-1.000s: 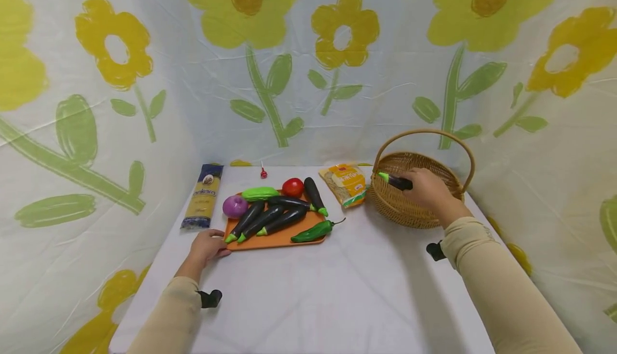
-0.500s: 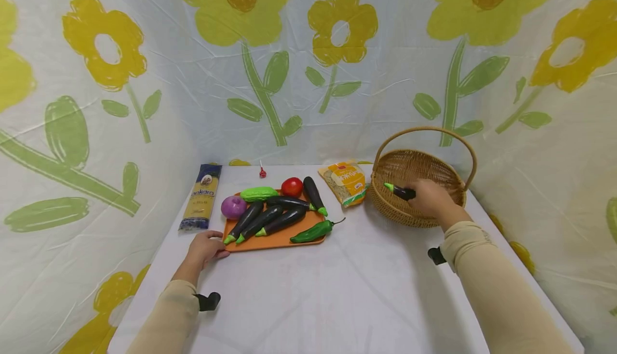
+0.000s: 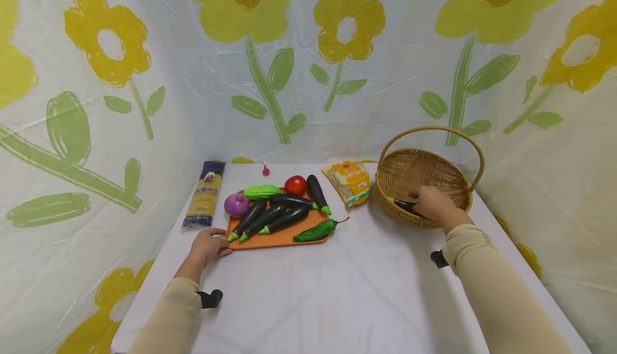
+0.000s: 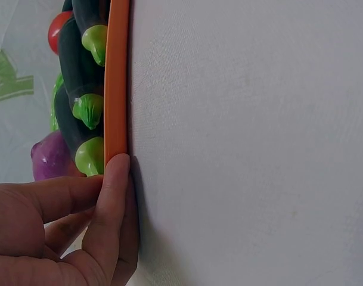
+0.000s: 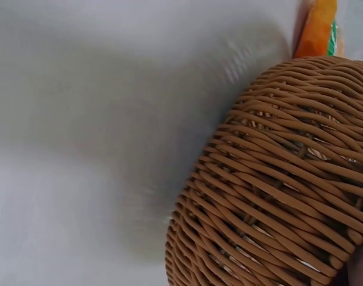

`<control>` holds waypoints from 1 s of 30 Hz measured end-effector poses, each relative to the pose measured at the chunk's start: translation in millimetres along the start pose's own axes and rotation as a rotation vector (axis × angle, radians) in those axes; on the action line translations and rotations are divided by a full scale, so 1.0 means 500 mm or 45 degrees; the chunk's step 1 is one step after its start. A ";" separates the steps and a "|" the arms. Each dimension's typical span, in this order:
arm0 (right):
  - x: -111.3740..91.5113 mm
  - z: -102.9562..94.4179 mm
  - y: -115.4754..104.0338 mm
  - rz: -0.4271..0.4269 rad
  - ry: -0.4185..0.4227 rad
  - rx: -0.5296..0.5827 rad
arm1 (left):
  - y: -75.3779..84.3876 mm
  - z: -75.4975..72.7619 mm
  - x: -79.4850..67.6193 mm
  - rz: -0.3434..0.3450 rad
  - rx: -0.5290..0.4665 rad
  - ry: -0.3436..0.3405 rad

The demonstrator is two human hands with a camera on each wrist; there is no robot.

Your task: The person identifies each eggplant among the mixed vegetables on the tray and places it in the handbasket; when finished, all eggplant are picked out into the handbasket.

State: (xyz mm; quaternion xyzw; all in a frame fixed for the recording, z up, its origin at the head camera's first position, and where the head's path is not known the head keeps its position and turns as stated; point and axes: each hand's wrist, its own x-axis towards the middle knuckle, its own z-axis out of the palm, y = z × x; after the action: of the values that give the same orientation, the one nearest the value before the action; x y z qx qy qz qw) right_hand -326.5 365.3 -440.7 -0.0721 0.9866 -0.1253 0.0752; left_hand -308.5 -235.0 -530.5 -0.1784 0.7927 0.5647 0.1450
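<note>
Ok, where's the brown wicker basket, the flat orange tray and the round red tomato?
Brown wicker basket (image 3: pixel 420 170): head view, inside of its back wall.
Flat orange tray (image 3: pixel 285 235): head view, bare floor near its front edge.
Round red tomato (image 3: pixel 295 185): head view, middle of its skin.

From my end, the one word I can read is "ankara", printed across the long, flat blue-and-gold plastic packet (image 3: pixel 203 196) at the far left, below a round emblem (image 3: pixel 210 176), with a smaller line beneath it too fine for me to make out. White lettering also stands on the orange-and-clear plastic packet (image 3: pixel 348 182) at the far side, right of centre, but I can't tell what it says.
</note>
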 end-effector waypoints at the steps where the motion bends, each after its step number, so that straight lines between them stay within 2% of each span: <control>1: -0.002 -0.002 0.000 -0.001 -0.001 0.000 | 0.001 0.000 0.000 0.003 -0.001 -0.001; 15: -0.014 -0.036 -0.011 -0.018 0.034 -0.020 | 0.003 -0.002 -0.002 0.001 0.008 -0.016; 22: -0.019 -0.066 -0.039 -0.019 0.076 0.009 | 0.004 -0.004 0.000 -0.007 0.024 -0.006; 30: -0.010 -0.098 -0.095 -0.157 0.150 0.051 | 0.006 -0.002 -0.007 -0.002 0.039 0.004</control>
State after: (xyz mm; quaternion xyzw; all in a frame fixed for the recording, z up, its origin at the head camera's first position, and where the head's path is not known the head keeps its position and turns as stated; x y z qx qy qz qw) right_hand -324.1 332.4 -380.7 -0.1237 0.9803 -0.1536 0.0105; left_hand -306.7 -234.5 -526.0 -0.1777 0.8013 0.5519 0.1471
